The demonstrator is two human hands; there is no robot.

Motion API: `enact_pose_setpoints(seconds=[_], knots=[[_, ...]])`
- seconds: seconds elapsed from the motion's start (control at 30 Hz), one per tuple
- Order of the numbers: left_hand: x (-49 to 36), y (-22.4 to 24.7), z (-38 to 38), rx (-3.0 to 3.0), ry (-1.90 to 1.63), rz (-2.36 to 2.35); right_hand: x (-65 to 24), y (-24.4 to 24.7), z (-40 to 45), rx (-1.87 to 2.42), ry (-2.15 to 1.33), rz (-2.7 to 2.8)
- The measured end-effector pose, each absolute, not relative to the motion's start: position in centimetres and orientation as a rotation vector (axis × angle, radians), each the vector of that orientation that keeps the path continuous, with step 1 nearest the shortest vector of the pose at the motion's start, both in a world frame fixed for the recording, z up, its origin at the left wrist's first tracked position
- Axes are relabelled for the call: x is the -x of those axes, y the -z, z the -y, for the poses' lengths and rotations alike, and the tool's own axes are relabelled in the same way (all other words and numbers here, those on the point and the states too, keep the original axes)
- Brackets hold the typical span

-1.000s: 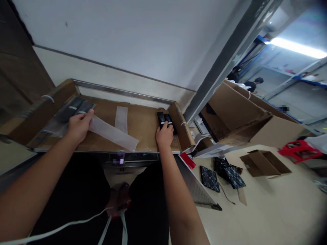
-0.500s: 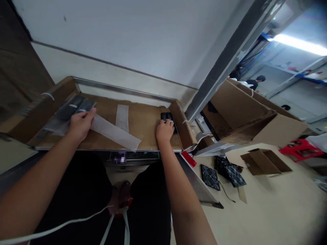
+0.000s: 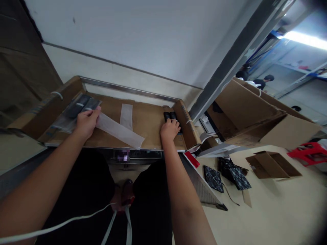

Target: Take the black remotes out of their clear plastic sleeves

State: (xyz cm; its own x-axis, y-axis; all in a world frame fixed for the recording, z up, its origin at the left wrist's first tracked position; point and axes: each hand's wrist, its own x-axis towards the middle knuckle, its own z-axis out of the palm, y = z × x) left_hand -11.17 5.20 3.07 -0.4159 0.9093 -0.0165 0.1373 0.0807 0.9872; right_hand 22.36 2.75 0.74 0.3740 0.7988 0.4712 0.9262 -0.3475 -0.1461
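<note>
My left hand (image 3: 87,124) is pinched closed on one end of a long, frosted plastic strip (image 3: 121,131), which slants right to the front edge of a cardboard-lined tray (image 3: 148,117). Beside those fingers, dark padded pieces with white bands (image 3: 81,104) lie in clear plastic at the tray's left end; what they are I cannot make out. A second frosted strip (image 3: 126,115) lies flat in the middle, partly under the first. At the right end my right hand (image 3: 170,130) has its fingers curled over a pair of black rolled pieces (image 3: 170,115), which it partly covers.
Cardboard side walls (image 3: 187,124) bound the tray, with a pale panel (image 3: 133,37) behind. To the right stands a large open carton (image 3: 255,109). Black patterned pieces (image 3: 235,175), another open box (image 3: 273,165) and a red stool (image 3: 309,153) are on the floor. People work farther back.
The view has shifted slightly, so the scene sits a little farther right. Both hands keep nearly the same places on the strip and the black pieces.
</note>
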Motion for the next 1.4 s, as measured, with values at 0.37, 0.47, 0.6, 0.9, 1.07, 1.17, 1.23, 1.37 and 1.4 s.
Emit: enact_pose_setpoints(seconds=[0.37, 0.47, 0.6, 0.9, 1.07, 1.17, 1.23, 1.37, 1.4], knots=[[11.5, -2.4, -5.5, -1.053, -1.427, -1.616, -22.5, -0.6, -2.5, 2.199, 0.509, 1.548], [11.6, -2.4, -5.6, -1.045, -1.435, -1.626, -22.2, -1.0, -2.1, 2.035, 0.427, 1.709], [11.6, -2.3, -5.8, -1.048, -1.461, -1.618, -21.6, -1.1, -1.7, 1.744, 0.173, 1.867], [10.5, -3.7, -5.4, -1.226, -1.384, -1.626, -20.6, -0.1, -2.4, 1.332, -0.883, 1.448], [6.5, -9.0, -8.4, -1.847, -1.190, -1.582, -20.5, -0.1, -2.6, 1.378, -0.857, 1.418], [3.4, -10.9, -11.0, -2.088, -1.011, -1.522, -20.6, 0.0, -2.5, 1.372, -0.864, 1.413], [1.6, -11.0, -12.5, -2.210, -0.943, -1.460, -20.7, 0.2, -2.5, 1.360, -0.865, 1.386], [-0.4, -10.0, -14.8, -2.216, -1.134, -1.497, -20.9, 0.8, -2.9, 1.398, -0.778, 1.364], [-0.6, -9.7, -15.1, -2.179, -1.220, -1.541, -21.0, 0.9, -3.0, 1.416, -0.754, 1.367]])
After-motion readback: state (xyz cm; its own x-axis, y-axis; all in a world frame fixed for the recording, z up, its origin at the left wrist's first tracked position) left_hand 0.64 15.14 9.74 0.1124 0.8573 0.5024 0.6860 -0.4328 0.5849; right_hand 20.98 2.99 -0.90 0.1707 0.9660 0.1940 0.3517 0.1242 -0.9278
